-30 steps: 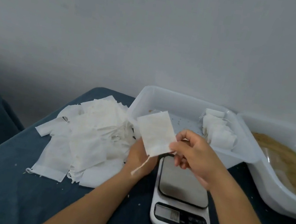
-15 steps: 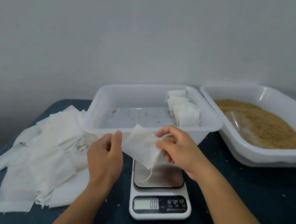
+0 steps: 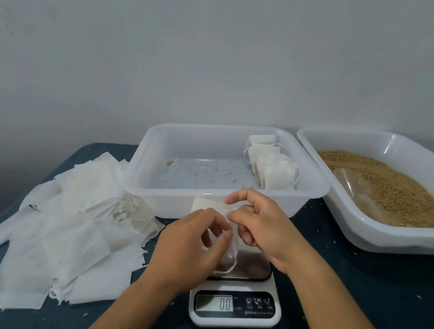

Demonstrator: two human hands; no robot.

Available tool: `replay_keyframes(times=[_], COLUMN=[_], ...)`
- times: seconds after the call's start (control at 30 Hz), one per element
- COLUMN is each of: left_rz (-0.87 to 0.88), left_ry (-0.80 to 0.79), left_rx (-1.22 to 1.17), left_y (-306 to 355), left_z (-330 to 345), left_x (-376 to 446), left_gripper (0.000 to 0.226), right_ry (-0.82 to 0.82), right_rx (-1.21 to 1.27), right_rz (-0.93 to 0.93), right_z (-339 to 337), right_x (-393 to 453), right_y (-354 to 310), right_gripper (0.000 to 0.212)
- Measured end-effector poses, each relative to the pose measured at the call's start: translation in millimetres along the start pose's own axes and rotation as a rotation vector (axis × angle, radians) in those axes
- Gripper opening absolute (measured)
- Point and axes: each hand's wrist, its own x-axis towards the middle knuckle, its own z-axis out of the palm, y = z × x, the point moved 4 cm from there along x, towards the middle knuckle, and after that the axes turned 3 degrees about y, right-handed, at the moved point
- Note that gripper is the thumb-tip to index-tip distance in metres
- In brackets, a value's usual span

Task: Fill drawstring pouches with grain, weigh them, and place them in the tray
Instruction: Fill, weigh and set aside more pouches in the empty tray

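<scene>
Both hands, left hand (image 3: pixel 187 248) and right hand (image 3: pixel 262 226), pinched one empty pouch (image 3: pixel 211 208) with curled fingers above the scale (image 3: pixel 236 299), just before the tray (image 3: pixel 227 166).

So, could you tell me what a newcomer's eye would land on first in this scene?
Probably both hands, left and right, working open an empty pouch above the scale, which reads zero. Next, the pile of empty pouches at left, the filled pouches in the middle tray, and the grain bin at right.
</scene>
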Motion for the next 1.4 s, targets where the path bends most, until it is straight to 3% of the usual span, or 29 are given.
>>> replay_keyframes(times=[0.2,0.53,0.6,0.7,0.83,0.97,1.17,1.3,1.4], left_rz=[-0.047,-0.157,-0.221,-0.289,-0.322,-0.338,-0.420,-0.349,-0.306], left_ry=[0.026,0.031,0.097,0.170,0.198,0.212,0.217,0.180,-0.035], left_rx=[-0.032,-0.110,-0.169,-0.199,-0.255,-0.305,-0.474,-0.461,-0.626], left_y=[1.8,-2.4,-5.6,-9.7,-11.1,-10.7,-12.2,-7.0,-4.9], left_z=[-1.5,-0.7,-2.9,-7.3,-9.1,-13.1,-17.2,-20.8,-18.0], left_x=[-1.1,1.4,1.3,1.8,1.7,2.1,6.5,8.3,8.5], left_gripper=[0.026,0.004,0.015,0.022,0.020,0.022,0.014,0.008,0.032], right_ry=[0.044,0.043,0.093,0.270,0.126,0.055,-0.024,-0.045,-0.067], right_rx=[0.004,-0.096,-0.259,-0.397,-0.513,-0.773,-0.970,-0.888,-0.679], right_rz=[-0.009,-0.042,-0.164,-0.506,-0.755,-0.709,-0.631,-0.609,-0.601], right_z=[0.3,-0.3,-0.8,-5.6,4.2,6.7,10.2,13.2,10.4], right_x=[0.1,-1.4,-3.3,-13.4,-25.3,-21.8,-16.4,-19.7,-22.9], right_y=[-1.0,-3.0,-8.8,-26.6,-35.8,-28.8,-20.1,-24.7,-28.2], right_gripper=[0.017,0.010,0.018,0.030,0.012,0.007,0.018,0.016,0.011])
